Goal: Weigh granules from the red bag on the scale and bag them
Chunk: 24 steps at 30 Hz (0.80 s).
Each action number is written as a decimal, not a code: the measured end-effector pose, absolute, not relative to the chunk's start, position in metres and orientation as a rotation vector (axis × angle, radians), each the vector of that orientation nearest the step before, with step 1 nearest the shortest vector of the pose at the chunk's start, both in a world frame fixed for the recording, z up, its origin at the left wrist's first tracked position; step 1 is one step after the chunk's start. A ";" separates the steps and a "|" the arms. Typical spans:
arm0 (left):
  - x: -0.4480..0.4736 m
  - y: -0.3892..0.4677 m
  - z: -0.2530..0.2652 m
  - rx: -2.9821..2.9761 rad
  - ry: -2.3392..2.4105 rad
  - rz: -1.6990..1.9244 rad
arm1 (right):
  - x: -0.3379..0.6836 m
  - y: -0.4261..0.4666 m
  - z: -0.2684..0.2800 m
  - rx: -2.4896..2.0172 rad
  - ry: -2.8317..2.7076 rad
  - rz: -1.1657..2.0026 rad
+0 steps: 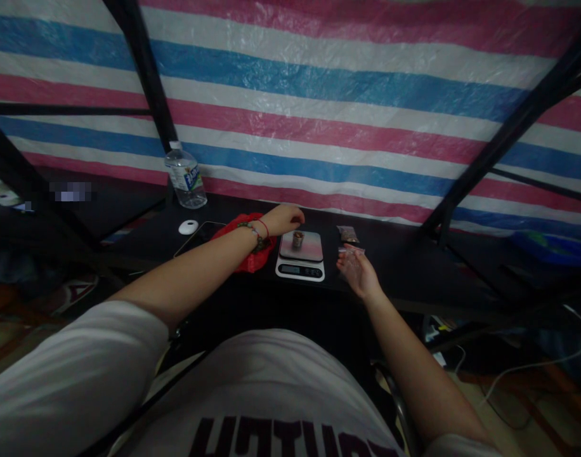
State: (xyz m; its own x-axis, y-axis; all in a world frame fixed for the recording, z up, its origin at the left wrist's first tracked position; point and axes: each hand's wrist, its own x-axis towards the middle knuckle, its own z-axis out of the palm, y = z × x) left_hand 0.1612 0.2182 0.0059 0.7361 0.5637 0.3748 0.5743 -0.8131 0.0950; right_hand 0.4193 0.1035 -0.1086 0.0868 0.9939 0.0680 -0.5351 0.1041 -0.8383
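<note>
A white kitchen scale (pixel 300 269) with a shiny square plate sits on the black desk in front of me. On its plate stands a small cup (pixel 297 239) with brownish contents too small to name. My left hand (pixel 285 219) is over the scale's back left corner, fingers curled together; what they hold, if anything, is hidden. To the right of the scale, my right hand (pixel 361 274) is closed on a small clear zip bag (pixel 351 259). Just behind that hand lies another small zip bag (pixel 348 234) with brownish pieces inside. A red bag (pixel 252 259) lies under my left wrist.
A clear plastic bottle (pixel 186 179) stands at the back left of the desk (pixel 395 260). Near it are a white oval object (pixel 188 226) and a dark phone-like slab (pixel 200 236). Black metal bars frame both sides; a striped sheet (pixel 319 101) hangs behind.
</note>
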 end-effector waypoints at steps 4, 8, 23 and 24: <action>0.162 0.219 0.001 -2.911 -0.958 -0.607 | 0.419 0.103 -0.108 -0.747 -0.772 1.318; 0.161 0.218 -0.005 -3.024 -0.930 -0.540 | 0.419 0.103 -0.107 -0.738 -0.762 1.329; 0.163 0.215 -0.010 -3.084 -0.990 -0.359 | 0.420 0.104 -0.109 -0.755 -0.778 1.311; 0.164 0.214 -0.009 -3.085 -0.986 -0.370 | 0.420 0.104 -0.109 -0.754 -0.782 1.311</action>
State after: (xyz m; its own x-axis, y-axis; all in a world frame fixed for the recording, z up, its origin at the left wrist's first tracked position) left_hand 0.1638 0.2143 -0.0093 0.7920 0.5840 0.1780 0.5572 -0.8106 0.1802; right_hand 0.4199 0.1043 -0.1093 0.0904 0.9935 0.0695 -0.5330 0.1072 -0.8393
